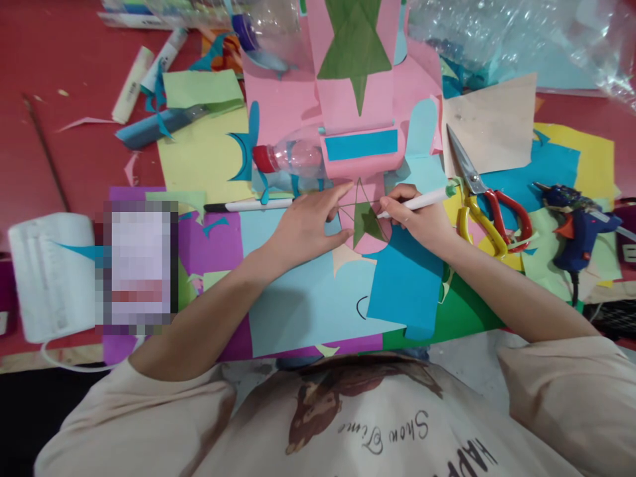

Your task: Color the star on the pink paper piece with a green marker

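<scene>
My right hand (417, 215) grips a white marker (431, 197) with a green end, its tip down at a pink paper piece (381, 240) with a rounded end. On that piece is a dark-outlined star (366, 222), its lower part green and its upper part still pink inside the lines. My left hand (303, 228) lies over the left edge of the pink piece, thumb and fingers apart, holding nothing. Just beyond, a clear plastic bottle (298, 154) with a red cap lies on its side, wrapped in pink paper with a blue strip (362, 144). Farther up is a larger green star (355, 46).
Scissors (489, 205) with red and yellow handles and a blue glue gun (581, 228) lie at right. A black-capped marker (248, 206) rests left of my hand. A blurred-out screen (139, 258) and white power strip (52, 278) sit far left. Paper scraps cover the red table.
</scene>
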Demonstrator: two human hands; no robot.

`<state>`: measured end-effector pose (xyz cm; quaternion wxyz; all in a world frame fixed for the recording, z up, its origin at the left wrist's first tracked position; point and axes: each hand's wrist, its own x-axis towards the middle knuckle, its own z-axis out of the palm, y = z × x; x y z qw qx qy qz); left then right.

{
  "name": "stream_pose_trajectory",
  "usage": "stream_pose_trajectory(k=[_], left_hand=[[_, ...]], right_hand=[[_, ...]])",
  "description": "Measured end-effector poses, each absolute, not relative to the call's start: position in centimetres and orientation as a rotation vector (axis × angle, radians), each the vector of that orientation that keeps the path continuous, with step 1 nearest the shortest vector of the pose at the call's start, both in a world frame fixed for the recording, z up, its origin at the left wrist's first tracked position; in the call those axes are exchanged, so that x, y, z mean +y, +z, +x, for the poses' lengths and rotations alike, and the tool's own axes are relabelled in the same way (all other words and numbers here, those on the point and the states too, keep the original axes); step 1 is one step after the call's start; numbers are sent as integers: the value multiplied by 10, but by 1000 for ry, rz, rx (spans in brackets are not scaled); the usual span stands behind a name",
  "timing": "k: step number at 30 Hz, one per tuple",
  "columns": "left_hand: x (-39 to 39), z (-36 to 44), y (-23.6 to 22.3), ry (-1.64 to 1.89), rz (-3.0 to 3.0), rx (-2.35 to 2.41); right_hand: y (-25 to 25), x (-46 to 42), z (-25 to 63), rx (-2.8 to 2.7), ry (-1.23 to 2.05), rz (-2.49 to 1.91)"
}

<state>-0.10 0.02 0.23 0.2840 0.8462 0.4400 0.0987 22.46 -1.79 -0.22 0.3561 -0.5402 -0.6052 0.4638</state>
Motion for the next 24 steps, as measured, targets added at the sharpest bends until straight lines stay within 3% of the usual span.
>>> stream_pose_trajectory(k=[24], left_hand=[[0, -1, 2, 275, 2270, 1180]], right_hand=[[9, -16, 222, -1676, 1280, -1544]])
